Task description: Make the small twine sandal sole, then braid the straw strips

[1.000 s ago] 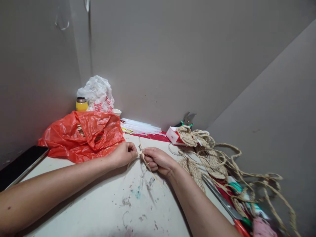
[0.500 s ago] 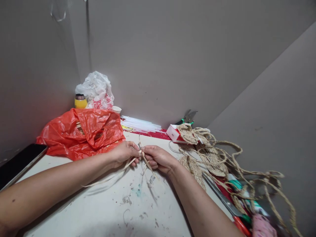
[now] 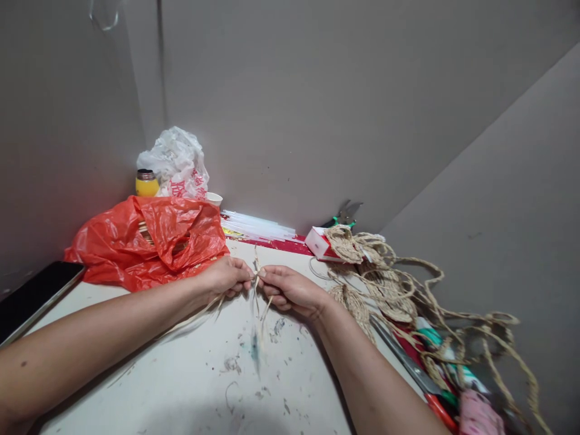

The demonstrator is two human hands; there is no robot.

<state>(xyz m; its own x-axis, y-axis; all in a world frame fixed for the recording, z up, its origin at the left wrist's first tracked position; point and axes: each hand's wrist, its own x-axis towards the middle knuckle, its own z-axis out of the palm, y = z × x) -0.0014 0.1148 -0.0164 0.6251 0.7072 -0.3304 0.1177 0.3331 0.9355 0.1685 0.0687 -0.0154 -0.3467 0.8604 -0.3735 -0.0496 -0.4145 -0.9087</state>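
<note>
Because the pale fibre strands (image 3: 256, 285) are thin and limp, they seem to need gripping from both sides, and they are held just above the middle of the table (image 3: 190, 386), between the two hands. The left hand (image 3: 229, 278) has its thumb and fingers pinched together on them, loose ends trailing beneath its wrist; the right hand (image 3: 290, 290) is clamped on them by thumb and forefinger, its other fingers curled under, perhaps to steady the pinch. The fingertips nearly meet, which probably gives close control over so short a length. A short tip pokes up beyond the hands, and other ends hang toward the person.

The red plastic bag (image 3: 111, 248) lies beside the left hand, likely for easy reach. The braided rope (image 3: 351, 305) sprawls to the right, with red-handled scissors (image 3: 438, 411) near the right forearm, while the pruning shears (image 3: 348, 212) stand against the wall, presumably out of the way.
</note>
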